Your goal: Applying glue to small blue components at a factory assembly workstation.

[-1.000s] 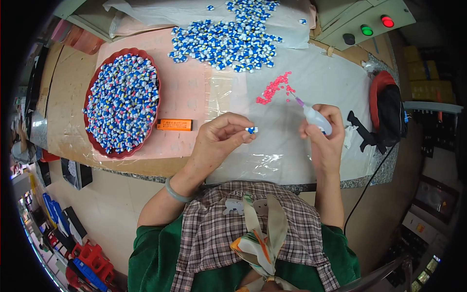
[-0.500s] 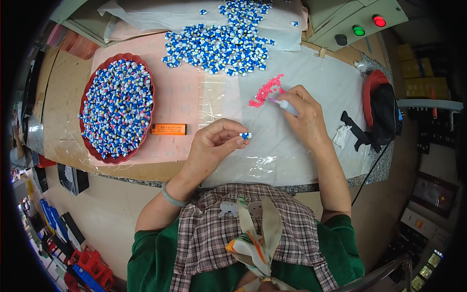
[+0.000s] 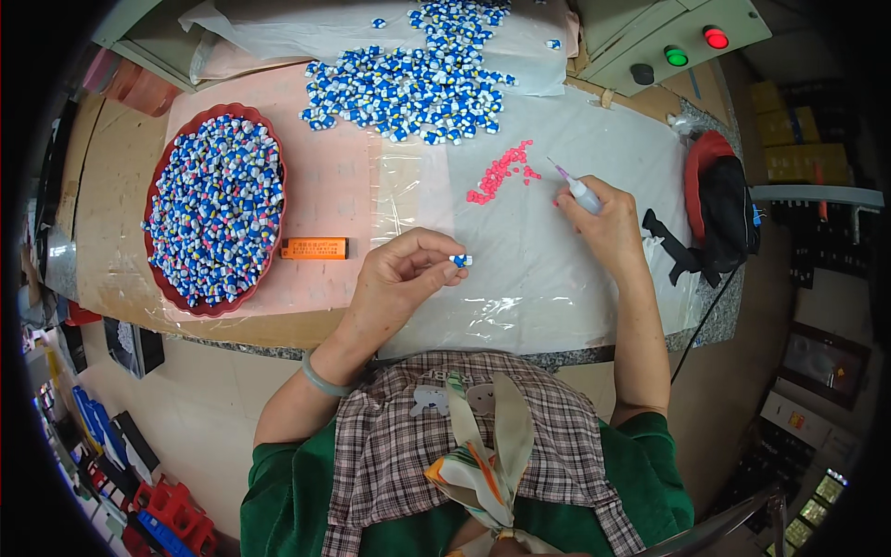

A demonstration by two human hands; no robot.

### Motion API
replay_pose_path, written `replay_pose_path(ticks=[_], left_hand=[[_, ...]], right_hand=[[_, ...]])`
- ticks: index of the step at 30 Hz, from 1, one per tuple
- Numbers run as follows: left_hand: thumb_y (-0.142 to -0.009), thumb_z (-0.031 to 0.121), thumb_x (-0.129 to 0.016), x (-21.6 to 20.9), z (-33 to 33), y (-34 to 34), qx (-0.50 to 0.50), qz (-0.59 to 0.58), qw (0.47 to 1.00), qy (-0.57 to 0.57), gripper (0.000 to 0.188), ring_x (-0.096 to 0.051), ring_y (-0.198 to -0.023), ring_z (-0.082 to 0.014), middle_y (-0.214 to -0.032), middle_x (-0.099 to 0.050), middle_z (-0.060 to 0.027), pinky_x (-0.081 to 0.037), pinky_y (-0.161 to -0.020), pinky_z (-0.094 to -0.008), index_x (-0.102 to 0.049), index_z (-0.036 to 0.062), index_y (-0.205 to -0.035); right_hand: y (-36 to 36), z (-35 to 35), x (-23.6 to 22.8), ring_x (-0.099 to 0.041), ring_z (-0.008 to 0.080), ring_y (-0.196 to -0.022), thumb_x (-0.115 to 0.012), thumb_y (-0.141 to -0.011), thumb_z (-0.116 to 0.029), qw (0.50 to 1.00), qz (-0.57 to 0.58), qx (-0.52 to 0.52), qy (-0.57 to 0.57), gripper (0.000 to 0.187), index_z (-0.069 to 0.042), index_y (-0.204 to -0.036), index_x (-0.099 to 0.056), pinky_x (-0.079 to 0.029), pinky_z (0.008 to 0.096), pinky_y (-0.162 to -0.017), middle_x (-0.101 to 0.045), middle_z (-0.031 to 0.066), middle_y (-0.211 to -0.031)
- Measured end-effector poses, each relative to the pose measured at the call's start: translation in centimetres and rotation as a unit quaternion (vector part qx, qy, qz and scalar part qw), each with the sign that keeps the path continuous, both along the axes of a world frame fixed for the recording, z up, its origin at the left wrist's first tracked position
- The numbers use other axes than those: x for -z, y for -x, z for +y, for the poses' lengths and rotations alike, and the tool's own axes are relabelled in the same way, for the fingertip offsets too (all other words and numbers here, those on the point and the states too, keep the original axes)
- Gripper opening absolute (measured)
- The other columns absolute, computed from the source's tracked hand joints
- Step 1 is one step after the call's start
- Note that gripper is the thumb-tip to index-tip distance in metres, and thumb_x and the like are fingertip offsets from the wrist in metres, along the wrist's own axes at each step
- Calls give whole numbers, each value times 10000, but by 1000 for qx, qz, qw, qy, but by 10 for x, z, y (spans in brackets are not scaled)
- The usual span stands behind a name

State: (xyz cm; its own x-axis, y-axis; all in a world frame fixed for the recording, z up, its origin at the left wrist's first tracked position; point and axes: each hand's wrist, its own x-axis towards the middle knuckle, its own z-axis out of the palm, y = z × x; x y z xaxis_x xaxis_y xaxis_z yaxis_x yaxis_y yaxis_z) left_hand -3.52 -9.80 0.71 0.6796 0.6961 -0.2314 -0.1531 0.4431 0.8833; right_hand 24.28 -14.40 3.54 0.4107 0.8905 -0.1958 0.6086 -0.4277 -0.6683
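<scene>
Between the thumb and fingertips of my left hand [image 3: 401, 274] is a small blue-and-white piece [image 3: 460, 262], held low over the white sheet. My right hand [image 3: 608, 220] is closed around a small translucent squeeze bottle [image 3: 584, 196] with a purple needle tip, which points up and to the left. A spot of pink shows at that hand's fingertips; whether it is a loose bead I cannot tell. Left of the bottle lies a scatter of small pink pieces [image 3: 497, 176]. At the back, a large heap of blue-and-white pieces [image 3: 408, 93] spreads over the sheets.
A red scalloped tray [image 3: 281, 204] full of similar pieces stands at the left. Beside it lies an orange box [image 3: 316, 248]. On the right are a black bag [image 3: 729, 209] and strap. A metal cabinet [image 3: 650, 46] with lit red and green buttons borders the back.
My right hand has drawn back from the pink pieces, moving right and slightly nearer with the bottle, whose needle tip now points upward. The left hand keeps its piece nearly in place.
</scene>
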Motion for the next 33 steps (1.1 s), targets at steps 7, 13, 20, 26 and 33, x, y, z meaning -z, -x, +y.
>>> replay_pose_path(ticks=[7, 13, 20, 26, 33], left_hand=[[-902, -37, -594, 0, 0, -1, -1, 5, 1000, 1, 151, -644, -909, -139, -1029, -621, -72, -535, -818, -262, -624, -20, -1049], [-906, -16, -607, 1, 0, 0, 1, 8, 1000, -2, 164, -664, -919, -136, -1006, -666, -77, -535, -822, -246, -613, -12, -1070], [-906, -13, -607, 2, 0, 1, 6, 13, 1000, -5, 167, -666, -916, -132, -1010, -667, -77, -535, -818, -243, -613, -8, -1073], [-898, -15, -620, 0, -1, 0, -7, 20, 1000, 18, 176, -659, -911, -117, -970, -673, -69, -532, -817, -232, -605, -9, -1073], [-900, -32, -605, -2, -3, -6, 5, 28, 1000, -1, 175, -646, -904, -132, -988, -655, -75, -538, -824, -259, -603, -22, -1074]], right_hand=[[-7, 0, -1, -626, 218, -778, -645, -754, 48, 975, -78, -170, -121, 198, -19, -938, -672, -482, 299, -712, -631, 81, -884], [-13, 0, -8, -625, 270, -807, -654, -726, 58, 966, -102, -224, -81, 210, -11, -924, -653, -485, 327, -749, -615, 96, -902], [-17, -1, -5, -583, 304, -744, -667, -763, -14, 966, -106, -225, -71, 167, 30, -901, -583, -463, 340, -703, -586, 144, -840], [-7, -7, 1, -590, 182, -707, -652, -759, 10, 970, -3, -204, -132, 128, 9, -842, -554, -471, 295, -667, -600, 80, -822], [43, -16, 0, -567, 93, -641, -626, -797, 45, 923, 343, -131, -118, 133, -33, -817, -519, -474, 239, -545, -602, 84, -857]])
